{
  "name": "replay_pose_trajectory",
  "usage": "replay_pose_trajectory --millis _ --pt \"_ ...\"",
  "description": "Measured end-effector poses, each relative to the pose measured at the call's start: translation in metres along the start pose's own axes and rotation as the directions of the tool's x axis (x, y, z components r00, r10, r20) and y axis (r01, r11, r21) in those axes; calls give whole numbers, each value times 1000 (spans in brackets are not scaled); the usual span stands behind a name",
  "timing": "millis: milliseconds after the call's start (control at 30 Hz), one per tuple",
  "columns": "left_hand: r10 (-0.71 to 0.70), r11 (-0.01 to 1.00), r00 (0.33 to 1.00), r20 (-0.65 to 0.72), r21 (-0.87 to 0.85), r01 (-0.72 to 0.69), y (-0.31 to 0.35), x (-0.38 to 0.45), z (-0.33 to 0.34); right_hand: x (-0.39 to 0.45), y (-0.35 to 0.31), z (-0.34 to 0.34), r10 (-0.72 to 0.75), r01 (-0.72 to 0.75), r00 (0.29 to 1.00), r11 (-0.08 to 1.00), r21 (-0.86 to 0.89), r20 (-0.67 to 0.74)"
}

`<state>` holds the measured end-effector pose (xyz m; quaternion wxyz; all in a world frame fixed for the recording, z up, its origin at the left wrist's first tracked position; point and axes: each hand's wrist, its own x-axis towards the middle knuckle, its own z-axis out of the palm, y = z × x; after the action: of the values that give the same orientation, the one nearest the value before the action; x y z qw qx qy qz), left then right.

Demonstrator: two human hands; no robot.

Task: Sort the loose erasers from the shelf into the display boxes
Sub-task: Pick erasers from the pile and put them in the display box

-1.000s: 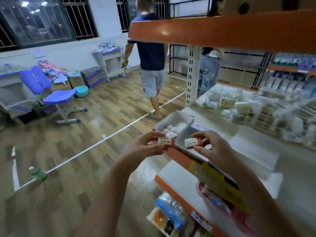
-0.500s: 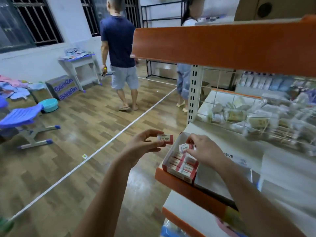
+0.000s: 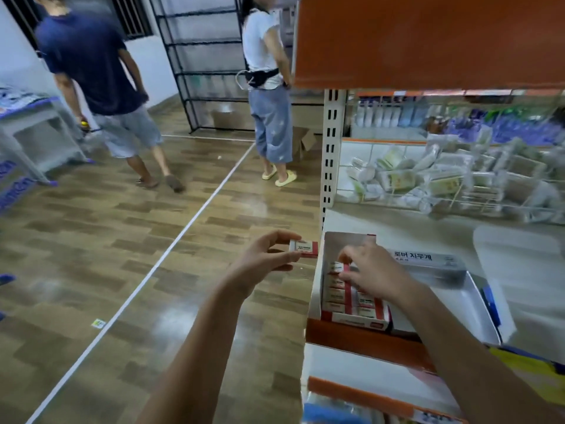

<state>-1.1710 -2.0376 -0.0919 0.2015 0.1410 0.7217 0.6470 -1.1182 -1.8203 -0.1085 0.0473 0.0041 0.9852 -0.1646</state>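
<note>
A red-and-white display box (image 3: 356, 321) sits at the shelf's left front corner with several red-and-white erasers packed in rows. My right hand (image 3: 371, 275) is inside it, fingers pinching one eraser (image 3: 337, 267) at the far end of a row. My left hand (image 3: 266, 257) hovers just left of the shelf edge, over the floor, gripping another eraser (image 3: 304, 248) by its end. A second display box (image 3: 440, 266), grey-white with Korean lettering on its lid, stands right beside the first; its tray looks mostly bare.
An orange shelf lip (image 3: 360, 339) runs below the boxes, and an orange shelf (image 3: 428, 41) hangs overhead. A wire basket (image 3: 428, 182) of packets fills the back. Two people (image 3: 101, 71) (image 3: 269, 87) stand on the wooden floor to the left.
The camera has swung right and down towards the shelf. My right hand has gone down into the red-and-white box with its eraser. My left hand still holds its eraser out beside the shelf.
</note>
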Motion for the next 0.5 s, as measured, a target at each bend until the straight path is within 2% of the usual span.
replay_pose_trajectory --millis 133,200,267,333,367,467,500 --pt "45 987 994 99 152 -60 -1 13 11 -5 -1 0 -62 60 998 995 -79 -22" --pt "96 944 985 140 300 -134 2 18 20 -12 1 -3 -73 68 993 996 -61 -97" --pt "133 874 976 175 443 -199 5 25 31 -21 5 -9 -22 18 973 1000 -19 -229" --pt "198 782 956 216 554 -287 7 31 44 -33 10 -14 70 -75 936 997 -1 -346" --pt "249 711 938 240 613 -345 7 34 52 -39 12 -16 123 -129 925 992 9 -360" --pt "367 439 883 293 782 -442 7 42 76 -53 17 -15 270 -270 938 962 28 -218" --pt "379 395 877 296 805 -443 5 45 82 -56 17 -13 298 -298 941 954 26 -160"
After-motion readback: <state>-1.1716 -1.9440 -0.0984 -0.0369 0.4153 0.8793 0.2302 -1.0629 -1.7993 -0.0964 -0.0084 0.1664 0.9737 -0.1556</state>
